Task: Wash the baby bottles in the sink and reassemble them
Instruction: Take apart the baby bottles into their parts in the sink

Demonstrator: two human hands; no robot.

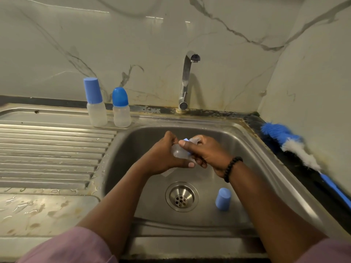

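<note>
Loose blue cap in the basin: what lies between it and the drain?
Nothing. In the head view, only bare steel sink floor separates the loose blue cap from the drain.

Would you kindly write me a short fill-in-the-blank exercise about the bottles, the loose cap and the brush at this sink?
1. ____ capped bottles stand on the sink ledge: the taller bottle and the shorter bottle.
2. The loose blue cap lies in the basin to the ____ of the drain.
3. Both hands hold the clear bottle over the ____.
4. The bottle brush has blue and ____ bristles.

Answers: two; right; basin; white
</note>
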